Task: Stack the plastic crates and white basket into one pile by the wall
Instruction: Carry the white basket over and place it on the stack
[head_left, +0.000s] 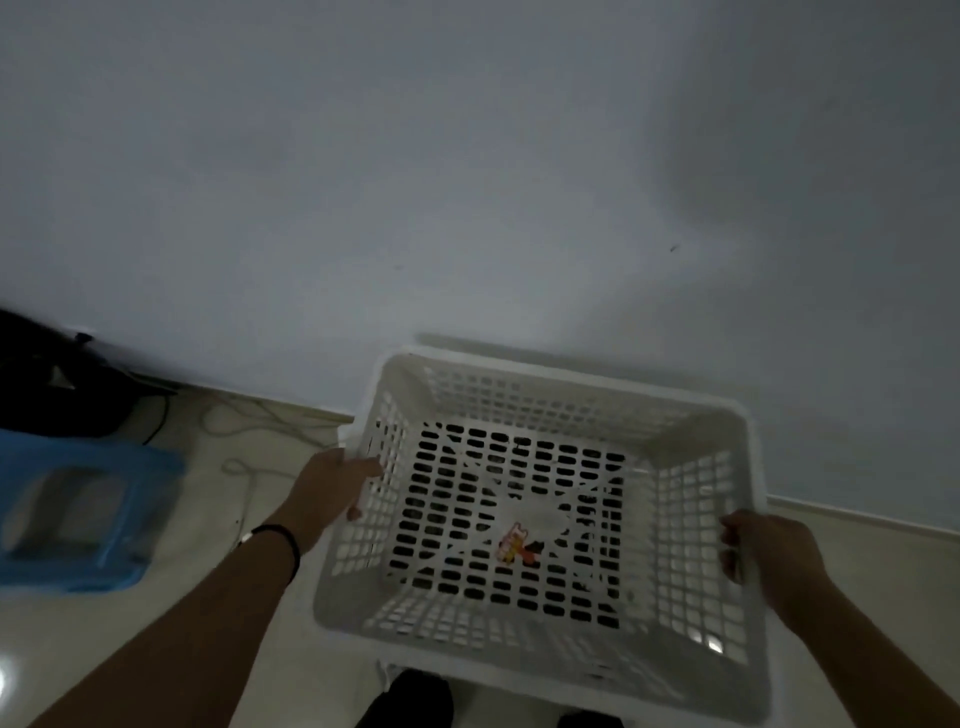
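both hands grip white basket sides

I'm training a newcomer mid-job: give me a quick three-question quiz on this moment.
1. True or false: both hands grip the white basket.
2. Which thing lies on the floor to the person's left: (a) blue crate, (b) red bucket, (c) cardboard box?
3. The left hand wears what at its wrist?

Key: 1 true, with the right hand on the other side; 2 a; 3 a dark band.

White slotted basket, upright, near wall
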